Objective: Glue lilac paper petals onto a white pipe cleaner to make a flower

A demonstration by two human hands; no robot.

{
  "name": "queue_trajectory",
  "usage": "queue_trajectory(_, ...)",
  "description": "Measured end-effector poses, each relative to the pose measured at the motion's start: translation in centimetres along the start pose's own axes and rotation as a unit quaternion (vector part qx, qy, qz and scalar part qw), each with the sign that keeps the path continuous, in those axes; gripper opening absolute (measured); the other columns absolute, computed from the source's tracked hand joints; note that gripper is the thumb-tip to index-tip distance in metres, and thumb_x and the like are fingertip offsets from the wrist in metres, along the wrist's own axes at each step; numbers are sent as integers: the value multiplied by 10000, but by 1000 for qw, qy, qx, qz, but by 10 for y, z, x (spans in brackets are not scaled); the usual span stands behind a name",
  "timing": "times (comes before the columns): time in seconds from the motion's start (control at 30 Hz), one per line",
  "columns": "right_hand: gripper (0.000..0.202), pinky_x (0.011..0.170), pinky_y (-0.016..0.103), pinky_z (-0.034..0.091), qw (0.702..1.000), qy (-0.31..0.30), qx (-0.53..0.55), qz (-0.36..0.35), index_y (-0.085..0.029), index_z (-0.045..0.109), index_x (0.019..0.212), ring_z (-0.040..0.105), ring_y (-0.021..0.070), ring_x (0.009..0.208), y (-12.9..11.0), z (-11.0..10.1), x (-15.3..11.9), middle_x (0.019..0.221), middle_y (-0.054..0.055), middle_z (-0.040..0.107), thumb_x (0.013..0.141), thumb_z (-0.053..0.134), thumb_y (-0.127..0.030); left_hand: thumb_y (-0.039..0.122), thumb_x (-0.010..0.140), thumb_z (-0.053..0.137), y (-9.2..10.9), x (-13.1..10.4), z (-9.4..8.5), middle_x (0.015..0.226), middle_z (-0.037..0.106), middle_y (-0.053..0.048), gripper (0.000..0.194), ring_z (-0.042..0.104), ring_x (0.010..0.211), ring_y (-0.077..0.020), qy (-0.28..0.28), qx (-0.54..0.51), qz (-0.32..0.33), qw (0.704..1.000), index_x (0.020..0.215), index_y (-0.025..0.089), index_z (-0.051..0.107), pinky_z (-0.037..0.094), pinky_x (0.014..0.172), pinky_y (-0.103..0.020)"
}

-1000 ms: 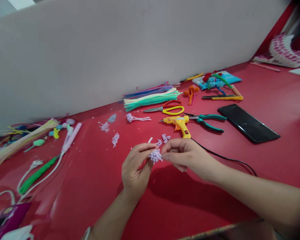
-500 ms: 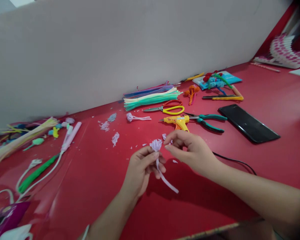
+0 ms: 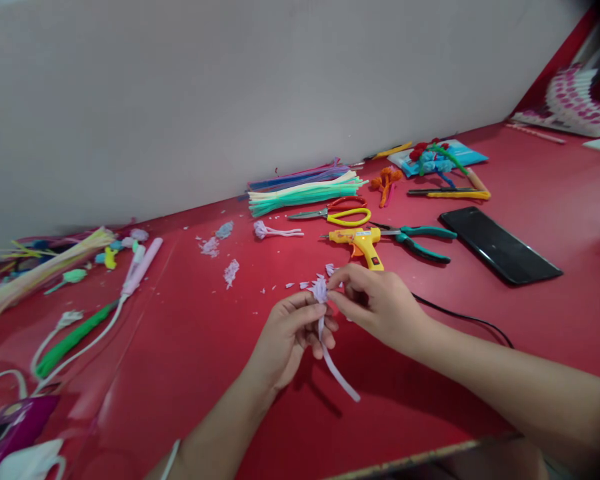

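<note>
A pale purple fuzzy flower-like piece (image 3: 320, 289) with a long stem is pinched in my left hand (image 3: 293, 330); the stem hangs down and to the right. The thumb and forefinger of my right hand (image 3: 375, 303) close on the right edge of the flower head. Small purple scraps (image 3: 305, 285) lie just behind the hands. A similar purple piece (image 3: 261, 230) with two stems rests farther back on the red table (image 3: 190, 373).
Behind my right hand lie a yellow glue gun (image 3: 363, 241), scissors (image 3: 350, 215), teal pliers (image 3: 425, 241) and a black phone (image 3: 500, 245). Pipe cleaner bundles (image 3: 305, 198) lie by the wall. At left are a pink corded tool (image 3: 143, 267) and more pipe cleaners (image 3: 55, 273).
My right hand has moved left, and its fingertips have come onto the flower head. The purple piece has shifted slightly right. The view has shifted a little.
</note>
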State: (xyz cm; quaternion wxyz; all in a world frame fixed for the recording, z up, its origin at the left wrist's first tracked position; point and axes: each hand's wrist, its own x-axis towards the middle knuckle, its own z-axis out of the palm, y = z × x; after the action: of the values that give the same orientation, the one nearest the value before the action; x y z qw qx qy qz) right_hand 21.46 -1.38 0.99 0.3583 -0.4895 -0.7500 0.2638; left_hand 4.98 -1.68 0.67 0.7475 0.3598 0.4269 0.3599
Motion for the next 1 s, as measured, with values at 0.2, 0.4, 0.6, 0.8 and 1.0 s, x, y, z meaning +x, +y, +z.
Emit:
queue_trajectory(0.2, 104, 488, 195, 289, 1000, -1, -11, -1, -196, 560, 877, 412, 72, 463, 2, 1, 0, 540, -57, 477, 829, 512, -274, 186, 740, 608, -1, 1, -1, 605, 641, -16, 70, 562, 406, -77, -1, 8, 3, 1000, 751, 119, 590, 393, 317, -128)
queue_trajectory(0.4, 74, 475, 178, 284, 1000, 16, -12, -15, -193, 564, 856, 400, 61, 445, 2, 1, 0, 515, -73, 451, 820, 524, -245, 180, 743, 600, 0, 1, -2, 602, 644, -16, 70, 557, 395, -75, -1, 15, 3, 1000, 756, 113, 587, 395, 314, -125)
queue_trajectory(0.6, 55, 467, 165, 281, 999, 23, -7, -26, -195, 565, 851, 397, 54, 444, 2, 1, -1, 512, -82, 433, 812, 537, -223, 167, 753, 585, 0, 1, -2, 604, 642, -15, 59, 560, 398, -74, -6, 16, 9, 1000, 760, 109, 586, 404, 317, -123)
queue_trajectory(0.8, 58, 479, 169, 292, 1000, 15, -5, -17, -191, 560, 854, 427, 55, 462, 0, 1, 0, 524, -81, 445, 806, 539, -215, 169, 748, 590, 0, 1, -1, 594, 638, -15, 59, 557, 393, -73, -4, 14, 8, 1000, 730, 113, 578, 408, 320, -122)
queue_trajectory(1.0, 92, 483, 176, 296, 1000, 3, -1, -5, -186, 549, 876, 457, 62, 475, -3, 1, 0, 531, -80, 461, 784, 545, -194, 184, 748, 594, -1, 1, -1, 577, 628, -12, 67, 561, 395, -80, 1, 13, 10, 1000, 732, 122, 578, 408, 320, -128)
